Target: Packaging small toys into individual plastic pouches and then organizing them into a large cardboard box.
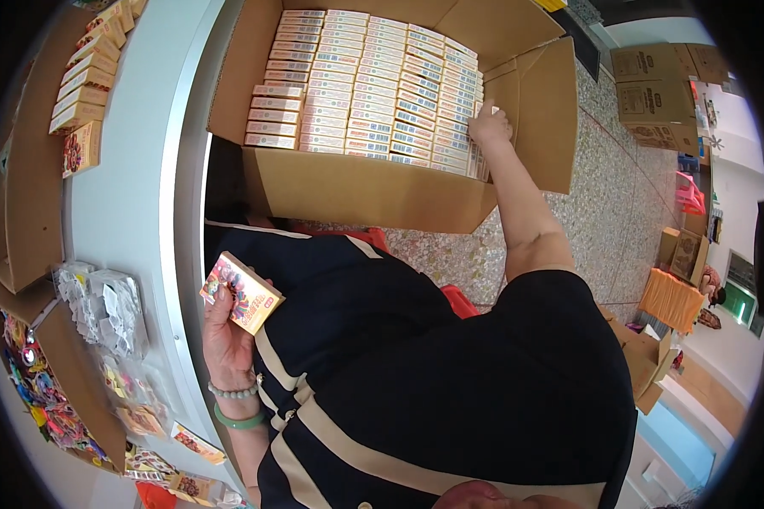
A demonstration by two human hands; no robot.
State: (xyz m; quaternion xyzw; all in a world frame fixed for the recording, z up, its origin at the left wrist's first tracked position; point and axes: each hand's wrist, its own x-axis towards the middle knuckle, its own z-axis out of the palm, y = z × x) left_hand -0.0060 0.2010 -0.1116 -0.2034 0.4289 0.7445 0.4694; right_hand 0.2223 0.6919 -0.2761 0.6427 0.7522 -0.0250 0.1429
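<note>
My left hand (222,335) is close to my body and holds a small colourful printed box (241,293); two bead bracelets sit on that wrist. My right hand (490,127) reaches out into a large open cardboard carton (373,191) on the floor. Its fingers rest on the right end of the rows of small boxes (373,85) packed on edge inside. Whether the fingers grip one of those boxes cannot be told.
A grey-white table edge (136,170) curves along my left. On it lie cardboard trays with more small boxes (89,72), clear plastic packets (110,305) and colourful items (38,390). Other cartons (654,93) stand on the speckled floor at the right.
</note>
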